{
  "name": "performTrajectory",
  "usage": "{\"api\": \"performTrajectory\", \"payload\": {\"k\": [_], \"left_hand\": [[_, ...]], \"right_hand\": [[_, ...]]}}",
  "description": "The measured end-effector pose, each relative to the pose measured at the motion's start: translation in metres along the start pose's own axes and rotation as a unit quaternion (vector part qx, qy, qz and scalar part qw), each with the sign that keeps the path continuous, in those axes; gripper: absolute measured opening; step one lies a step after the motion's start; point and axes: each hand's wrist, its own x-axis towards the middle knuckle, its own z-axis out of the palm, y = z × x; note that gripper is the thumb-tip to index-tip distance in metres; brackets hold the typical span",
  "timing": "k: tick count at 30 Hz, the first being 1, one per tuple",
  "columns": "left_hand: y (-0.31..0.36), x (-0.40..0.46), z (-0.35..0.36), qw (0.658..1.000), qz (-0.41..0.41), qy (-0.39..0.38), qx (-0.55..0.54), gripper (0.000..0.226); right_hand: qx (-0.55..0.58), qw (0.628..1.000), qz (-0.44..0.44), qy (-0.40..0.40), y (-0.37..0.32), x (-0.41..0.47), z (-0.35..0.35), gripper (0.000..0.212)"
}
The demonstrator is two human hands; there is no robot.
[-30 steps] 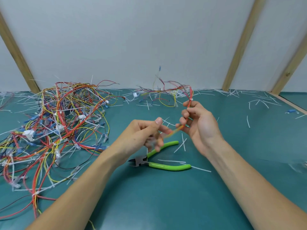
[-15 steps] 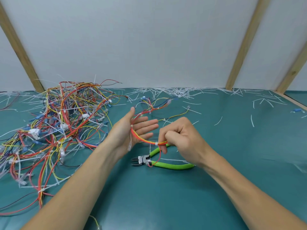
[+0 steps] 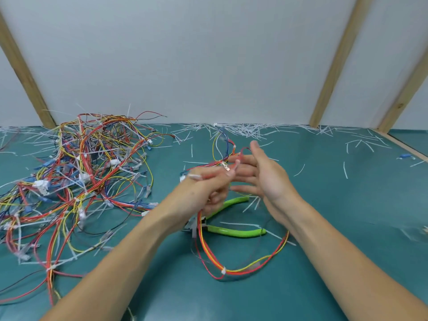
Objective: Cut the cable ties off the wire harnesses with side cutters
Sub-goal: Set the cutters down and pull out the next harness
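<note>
A red, orange and yellow wire harness (image 3: 234, 271) hangs in a long loop from my hands down onto the mat, with a white cable tie (image 3: 223, 271) on its low bend. My left hand (image 3: 206, 188) grips the harness near its top, fingers curled and blurred. My right hand (image 3: 259, 174) is beside it with straight fingers spread, the wire ends brushing its fingertips. The green-handled side cutters (image 3: 234, 231) lie on the mat under my hands, held by neither hand.
A big tangle of tied harnesses (image 3: 76, 181) covers the left of the green mat (image 3: 347, 228). Cut white tie scraps (image 3: 250, 129) litter the back edge along the wall. Wooden battens (image 3: 335, 63) lean against the wall at right.
My right hand let go of the harness and opened, moving up and right. My left hand curled around the wires. The harness dropped into a long loop on the mat.
</note>
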Motion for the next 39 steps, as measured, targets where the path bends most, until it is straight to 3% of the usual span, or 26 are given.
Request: {"api": "performTrajectory", "payload": {"k": [4,8,11,18,23,26,28,31,34,36,39], "left_hand": [[0.001,-0.004,0.004,0.995,-0.032,-0.047,0.086,0.029],[0.001,-0.006,0.006,0.985,-0.019,-0.07,0.155,0.039],[-0.001,-0.006,0.01,0.981,-0.018,-0.083,0.176,0.033],[-0.004,0.002,-0.004,0.999,-0.016,-0.025,0.044,0.028],[-0.011,0.008,0.001,0.974,-0.046,-0.179,-0.133,0.032],[-0.003,0.01,0.008,0.966,-0.05,-0.225,-0.12,0.037],[0.006,0.015,0.016,0.969,-0.053,-0.217,-0.102,0.042],[0.018,0.029,0.037,0.981,-0.046,-0.177,-0.06,0.038],[0.018,0.052,0.07,0.992,-0.062,-0.104,0.047,0.025],[0.009,0.068,0.094,0.986,-0.077,-0.074,0.131,0.018],[-0.008,0.093,0.127,0.966,-0.078,-0.071,0.238,0.02]], "right_hand": [[0.031,0.996,0.031,0.076,0.003,0.006,-0.011,0.039],[0.043,0.992,0.095,0.067,0.007,0.013,-0.022,0.028],[0.041,0.993,0.086,0.077,0.01,0.015,-0.023,0.018],[0.129,0.965,-0.079,0.213,-0.004,0.027,-0.045,0.018],[0.132,0.936,-0.099,0.312,-0.012,0.051,-0.074,0.019],[0.049,0.923,-0.106,0.368,-0.021,0.074,-0.099,0.02],[-0.083,0.907,-0.113,0.396,-0.029,0.089,-0.123,0.014],[-0.321,0.854,-0.088,0.4,-0.034,0.105,-0.159,0.019],[-0.48,0.796,-0.083,0.359,-0.035,0.115,-0.183,0.022],[-0.513,0.786,-0.07,0.338,-0.041,0.121,-0.192,0.022],[-0.498,0.805,-0.042,0.32,-0.054,0.132,-0.196,0.021]]}}
